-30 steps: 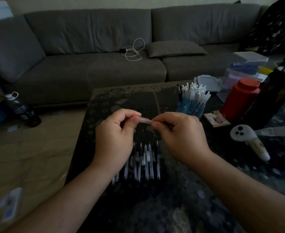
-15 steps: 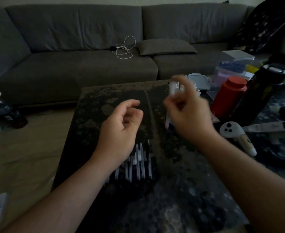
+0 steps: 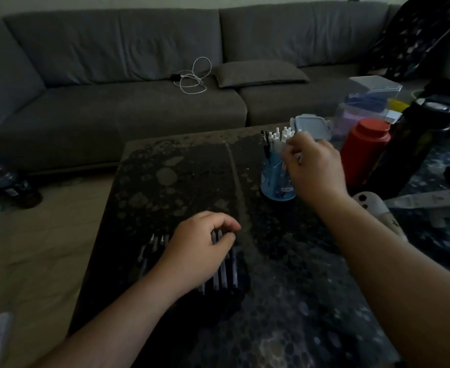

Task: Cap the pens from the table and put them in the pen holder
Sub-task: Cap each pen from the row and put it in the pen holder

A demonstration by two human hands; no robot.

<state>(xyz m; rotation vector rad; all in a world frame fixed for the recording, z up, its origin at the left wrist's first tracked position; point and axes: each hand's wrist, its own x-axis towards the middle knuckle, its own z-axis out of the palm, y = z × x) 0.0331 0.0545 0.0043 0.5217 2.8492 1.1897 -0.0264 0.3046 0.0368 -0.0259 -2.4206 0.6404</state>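
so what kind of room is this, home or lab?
Most likely a home living room: a long grey fabric sofa with a cushion, a low dark speckled coffee table, and a white charging cable left on the sofa seat.

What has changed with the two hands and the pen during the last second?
The right hand carried the capped pen away from the left hand and up to the blue pen holder, where it now lowers it in. The left hand let go and dropped onto the row of pens on the table. The holder and row stayed put.
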